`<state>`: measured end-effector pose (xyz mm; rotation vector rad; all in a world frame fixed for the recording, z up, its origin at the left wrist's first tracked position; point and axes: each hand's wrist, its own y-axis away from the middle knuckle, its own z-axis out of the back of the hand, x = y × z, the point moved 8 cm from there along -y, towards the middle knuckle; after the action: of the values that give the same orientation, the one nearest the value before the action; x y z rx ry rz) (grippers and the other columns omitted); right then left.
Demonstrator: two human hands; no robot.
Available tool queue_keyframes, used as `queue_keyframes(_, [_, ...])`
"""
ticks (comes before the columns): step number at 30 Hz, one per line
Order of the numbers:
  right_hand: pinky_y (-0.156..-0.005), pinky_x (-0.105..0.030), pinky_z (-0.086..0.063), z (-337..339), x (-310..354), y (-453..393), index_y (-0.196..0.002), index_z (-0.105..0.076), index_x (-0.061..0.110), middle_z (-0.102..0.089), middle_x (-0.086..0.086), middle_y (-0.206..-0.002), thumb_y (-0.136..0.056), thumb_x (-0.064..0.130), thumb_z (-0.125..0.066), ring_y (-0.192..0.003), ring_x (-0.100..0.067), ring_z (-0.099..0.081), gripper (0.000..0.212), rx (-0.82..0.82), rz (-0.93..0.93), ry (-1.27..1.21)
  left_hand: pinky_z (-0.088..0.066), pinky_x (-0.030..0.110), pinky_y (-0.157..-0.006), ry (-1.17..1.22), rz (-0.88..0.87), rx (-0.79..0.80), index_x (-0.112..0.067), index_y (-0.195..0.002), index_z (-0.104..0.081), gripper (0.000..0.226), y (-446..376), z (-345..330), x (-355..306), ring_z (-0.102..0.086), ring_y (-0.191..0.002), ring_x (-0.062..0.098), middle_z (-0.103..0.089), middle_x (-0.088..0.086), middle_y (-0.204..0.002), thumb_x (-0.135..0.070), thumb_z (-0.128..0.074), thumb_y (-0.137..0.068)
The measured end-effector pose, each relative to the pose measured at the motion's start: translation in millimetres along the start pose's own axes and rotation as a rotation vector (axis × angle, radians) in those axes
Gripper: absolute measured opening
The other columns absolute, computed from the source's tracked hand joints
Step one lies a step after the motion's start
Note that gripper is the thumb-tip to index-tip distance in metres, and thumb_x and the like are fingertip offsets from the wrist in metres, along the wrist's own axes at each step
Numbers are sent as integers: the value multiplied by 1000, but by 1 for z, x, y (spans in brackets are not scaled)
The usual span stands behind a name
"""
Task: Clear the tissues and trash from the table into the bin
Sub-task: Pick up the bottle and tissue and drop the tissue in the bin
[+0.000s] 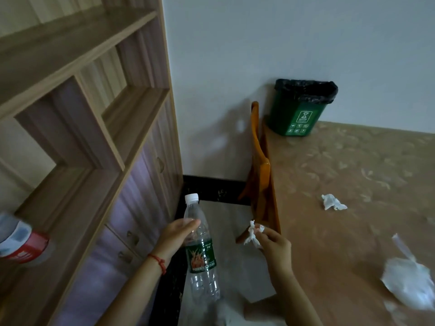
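Observation:
My left hand (175,236) grips a clear plastic bottle (201,252) with a white cap and green label, held upright over the floor left of the table. My right hand (274,243) pinches a crumpled white tissue (253,234) near the table's left edge. A green bin (299,116) with a black liner stands at the far left corner of the table (341,231), against the wall. Another crumpled tissue (333,202) lies mid-table. A clear plastic bag (409,281) lies at the table's right near side.
A tall wooden shelf unit (94,137) with drawers stands to the left. A red and white can-like object (21,241) rests on its lower ledge. An orange wooden chair (259,170) is pushed against the table's left edge.

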<state>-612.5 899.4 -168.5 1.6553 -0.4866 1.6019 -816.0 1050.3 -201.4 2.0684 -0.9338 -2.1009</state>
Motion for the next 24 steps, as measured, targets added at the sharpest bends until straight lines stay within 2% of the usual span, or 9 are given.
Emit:
queue_keyframes(2, [-70, -33, -47, -7, 7, -23, -67, -74, 25, -64, -34, -85, -84, 9, -65, -73, -37, -62, 25, 0, 11, -4, -50, 18, -57, -10, -3, 9, -15, -74, -64, 11, -22, -7, -9, -56, -69, 19, -61, 8, -73, -10, -62, -83])
queue_keyframes(5, [-58, -23, -47, -18, 15, -63, -68, -74, 17, -56, -41, -87, -84, 11, -65, -69, -34, -55, 19, 28, 16, -7, -50, 16, -54, -6, -19, 9, -14, -72, -64, 14, -59, -19, -29, -59, -61, 14, -65, 1, -63, -9, -60, -84])
queue_keyframes(7, [-53, -17, -47, -23, 25, -93, -71, -75, 14, -64, -30, -74, -83, 10, -66, -71, -25, -59, 16, 30, 31, -34, -50, 15, -53, -4, -30, 4, -13, -72, -64, 13, -84, -27, -43, -60, -59, 11, -66, -4, -59, -10, -60, -84])
queue_keyframes(8, [-54, -15, -49, -25, 31, -107, -75, -75, 12, -68, -15, -67, -82, 8, -66, -72, -18, -62, 12, 29, 32, -52, -51, 15, -53, -3, -33, 0, -13, -73, -65, 12, -96, -31, -52, -60, -60, 12, -66, -3, -60, -10, -61, -84])
queue_keyframes(10, [-65, -22, -55, -29, 43, -137, -85, -75, 7, -73, 0, -73, -82, 8, -66, -75, -11, -67, 9, 33, 20, -73, -51, 15, -52, 1, -42, -5, -13, -72, -64, 12, -121, -38, -69, -60, -60, 12, -66, -1, -62, -9, -61, -83])
queue_keyframes(13, [-83, -43, -55, -35, 59, -185, -78, -74, 5, -74, -5, -85, -79, 10, -70, -92, -16, -68, 6, 52, 16, -82, -50, 14, -48, 13, -68, 12, -12, -73, -63, 13, -157, -51, -98, -62, -50, 5, -66, -3, -58, -7, -60, -84])
queue_keyframes(16, [-87, -34, -53, -45, 76, -225, -79, -67, -6, -70, -4, -80, -78, 7, -71, -95, -15, -68, 15, 44, 60, -72, -51, 13, -48, 26, -92, 31, -11, -74, -63, 11, -188, -61, -125, -62, -47, 2, -66, -4, -52, -6, -59, -84])
queue_keyframes(20, [-82, -34, -53, -64, 97, -260, -77, -76, 15, -73, -9, -91, -81, 8, -68, -89, -21, -69, 12, 46, 58, -158, -53, 15, -55, 4, -119, 61, -13, -79, -65, 12, -234, -70, -150, -64, -55, 4, -66, 4, -72, -21, -72, -73])
queue_keyframes(24, [-77, -33, -52, -81, 108, -306, -77, -76, 13, -74, -9, -94, -80, 6, -68, -90, -23, -69, 11, 10, 55, -174, -53, 16, -56, -12, -105, 125, -16, -78, -66, 5, -285, -80, -175, -64, -66, 14, -69, 3, -74, -20, -68, -78])
